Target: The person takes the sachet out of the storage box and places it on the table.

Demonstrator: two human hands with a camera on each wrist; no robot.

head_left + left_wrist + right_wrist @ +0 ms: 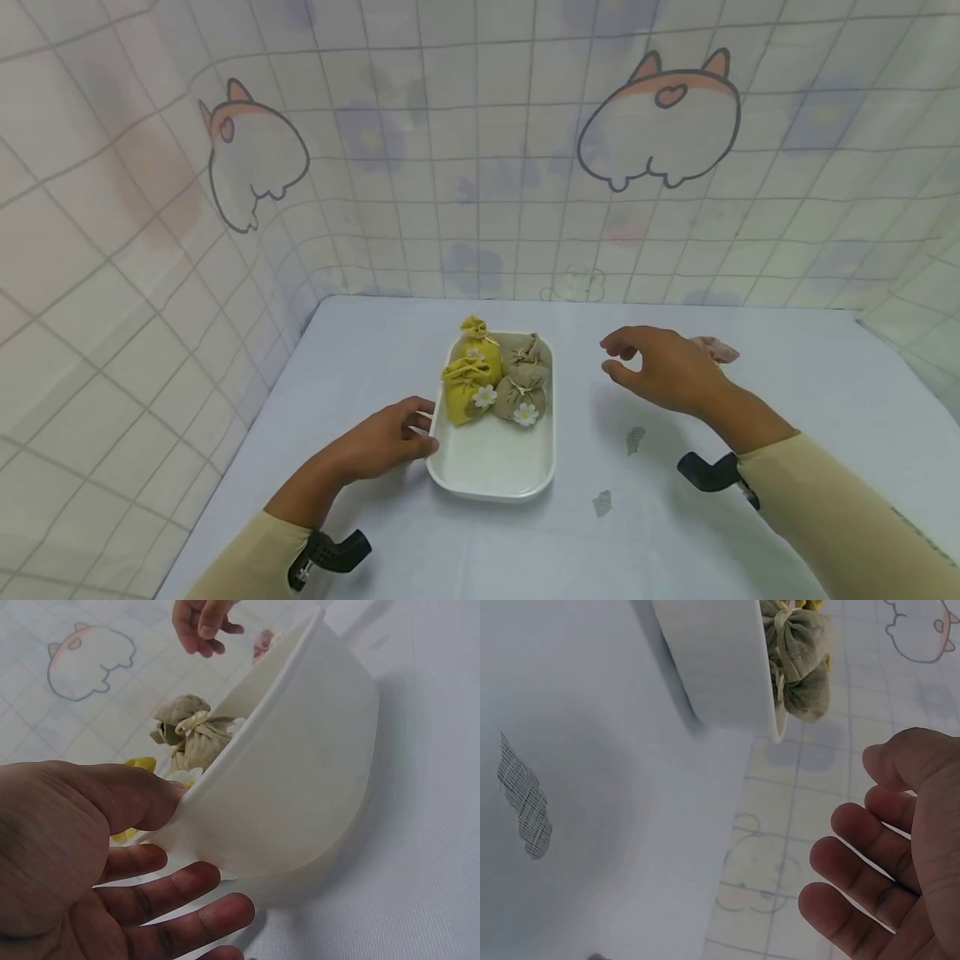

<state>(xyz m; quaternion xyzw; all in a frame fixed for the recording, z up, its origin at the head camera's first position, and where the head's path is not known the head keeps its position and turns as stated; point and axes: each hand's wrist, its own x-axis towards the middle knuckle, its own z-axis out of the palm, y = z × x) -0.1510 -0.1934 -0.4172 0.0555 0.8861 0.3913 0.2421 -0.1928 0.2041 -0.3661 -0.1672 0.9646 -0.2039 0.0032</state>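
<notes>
A white plastic tub [491, 475] stands on the table, two yellow cloth pouches [470, 375] and two grey-beige ones [522, 387] grouped at its far end. White flowers decorate these tied pouches. At the tub's left side my left hand [386, 442] pinches the wall, thumb at the rim [289, 664] and index finger against the outside; the other fingers [202, 922] spread loosely below. My right hand [667, 371] hovers over the table right of the tub, fingers loosely bent and holding nothing. Partly hidden behind it lies a pinkish cloth piece [718, 348].
Two small grey patches [602, 503] show on the white tabletop [525, 558] right of the tub. A checked curtain [480, 150] with cartoon animals hangs behind the table and along its left side. Each forearm wears a black wrist mount [330, 552].
</notes>
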